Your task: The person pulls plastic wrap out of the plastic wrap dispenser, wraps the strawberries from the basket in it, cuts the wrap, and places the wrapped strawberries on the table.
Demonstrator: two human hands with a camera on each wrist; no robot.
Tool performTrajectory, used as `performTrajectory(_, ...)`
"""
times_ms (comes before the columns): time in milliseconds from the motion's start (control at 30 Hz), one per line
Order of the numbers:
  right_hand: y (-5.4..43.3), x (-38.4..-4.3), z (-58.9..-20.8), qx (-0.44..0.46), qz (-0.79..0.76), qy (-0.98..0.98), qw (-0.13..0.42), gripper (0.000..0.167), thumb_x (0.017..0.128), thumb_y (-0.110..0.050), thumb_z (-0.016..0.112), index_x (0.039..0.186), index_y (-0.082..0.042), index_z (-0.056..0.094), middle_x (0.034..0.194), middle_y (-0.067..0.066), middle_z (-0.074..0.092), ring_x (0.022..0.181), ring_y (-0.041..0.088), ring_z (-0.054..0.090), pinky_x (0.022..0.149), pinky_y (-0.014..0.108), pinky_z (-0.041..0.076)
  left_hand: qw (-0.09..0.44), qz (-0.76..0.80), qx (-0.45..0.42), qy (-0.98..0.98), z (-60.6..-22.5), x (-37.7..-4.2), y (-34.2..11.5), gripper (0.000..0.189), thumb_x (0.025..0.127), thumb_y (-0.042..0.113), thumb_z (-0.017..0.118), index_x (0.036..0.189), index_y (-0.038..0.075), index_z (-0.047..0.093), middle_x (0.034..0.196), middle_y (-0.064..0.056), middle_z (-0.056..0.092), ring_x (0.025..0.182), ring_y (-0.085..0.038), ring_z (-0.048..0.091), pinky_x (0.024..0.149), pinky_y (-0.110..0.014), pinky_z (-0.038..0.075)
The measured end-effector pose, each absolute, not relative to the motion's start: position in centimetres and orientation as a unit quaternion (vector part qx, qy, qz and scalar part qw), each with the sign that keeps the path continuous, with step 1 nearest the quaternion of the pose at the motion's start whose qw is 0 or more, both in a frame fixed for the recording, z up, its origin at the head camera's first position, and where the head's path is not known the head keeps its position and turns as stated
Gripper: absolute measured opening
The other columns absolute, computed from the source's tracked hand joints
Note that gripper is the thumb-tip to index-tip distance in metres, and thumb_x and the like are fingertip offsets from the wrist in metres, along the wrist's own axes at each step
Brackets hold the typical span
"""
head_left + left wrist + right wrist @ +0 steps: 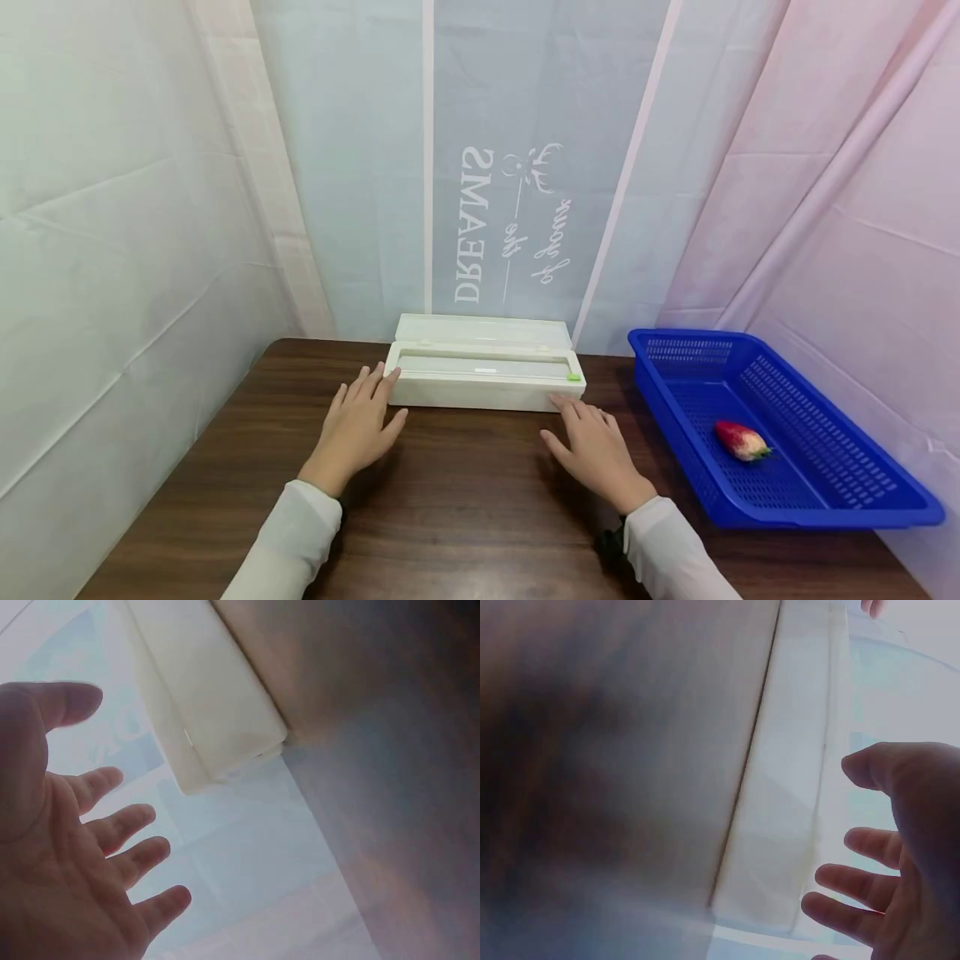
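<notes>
A long white plastic-wrap dispenser [480, 395] stands at the back of the table with its clear lid [483, 332] raised. A small green slider [573, 377] sits at the right end of its top. At the dispenser's left end is my left hand [360, 425], fingers spread and overlapping the corner. My right hand [596, 450] has its fingertips right at the lower front right corner, fingers relaxed. In the left wrist view, the left hand [67, 832] shows an empty palm beside the box [214, 682]. Nothing lies in the right hand [907, 855] in its wrist view.
On the right stands a blue perforated basket [678, 433] holding a red-and-cream piece of produce [741, 440] with a green tip. Brown wood-grain tabletop [465, 517] lies between the arms. Fabric curtains [360, 167] close off the back and both sides.
</notes>
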State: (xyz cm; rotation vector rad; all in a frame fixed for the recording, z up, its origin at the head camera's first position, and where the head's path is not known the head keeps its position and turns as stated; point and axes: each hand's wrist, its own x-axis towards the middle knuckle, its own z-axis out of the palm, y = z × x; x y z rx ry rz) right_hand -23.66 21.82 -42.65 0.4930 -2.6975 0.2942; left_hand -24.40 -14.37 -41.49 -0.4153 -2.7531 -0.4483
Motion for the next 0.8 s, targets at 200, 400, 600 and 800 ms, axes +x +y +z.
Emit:
performTrajectory(200,22.5,-25.2,-41.5,0.170,0.103,-0.951,0.237,0.051,0.093,-0.029,0.072,0.136,-0.006,0.058,0.125,0.016,0.062,0.113,0.036,0.059,0.093,0.057,0.043,0.187,-0.166,-0.159,-0.955,-40.4,-25.9,-14.5,0.056,0.100,0.031,0.060,0.150,0.009,0.046,0.155,-0.016,0.040,0.143,-0.039,0.033,0.112,-0.062,0.026)
performTrajectory(400,23.1,-27.3,-40.2,0.167,0.117,-0.944,0.260,0.046,0.092,-0.024,0.071,0.133,-0.004,0.061,0.125,0.016,0.062,0.112,0.036,0.057,0.088,0.055,0.043,0.215,-0.148,-0.180,-0.949,-39.3,-28.2,-14.4,0.043,0.099,0.028,0.062,0.138,0.010,0.060,0.142,-0.011,0.055,0.128,-0.036,0.048,0.102,-0.059,0.039)
performTrajectory(600,23.5,-28.9,-39.2,0.160,0.116,-0.953,0.229,0.043,0.095,-0.025,0.067,0.133,-0.004,0.061,0.131,0.018,0.059,0.120,0.039,0.052,0.091,0.057,0.043,0.192,-0.146,-0.192,-0.951,-38.9,-30.1,-14.6,0.032,0.099,0.027,0.064,0.128,0.013,0.070,0.134,-0.010,0.061,0.124,-0.036,0.051,0.097,-0.059,0.041)
performTrajectory(800,23.7,-30.0,-38.5,0.161,0.097,-0.965,0.182,0.036,0.098,-0.023,0.066,0.131,-0.008,0.065,0.133,0.016,0.060,0.123,0.039,0.052,0.093,0.057,0.042,0.141,-0.164,-0.206,-0.954,-38.9,-31.4,-14.8,0.029,0.101,0.029,0.062,0.125,0.017,0.072,0.131,-0.008,0.063,0.121,-0.034,0.052,0.096,-0.059,0.041)
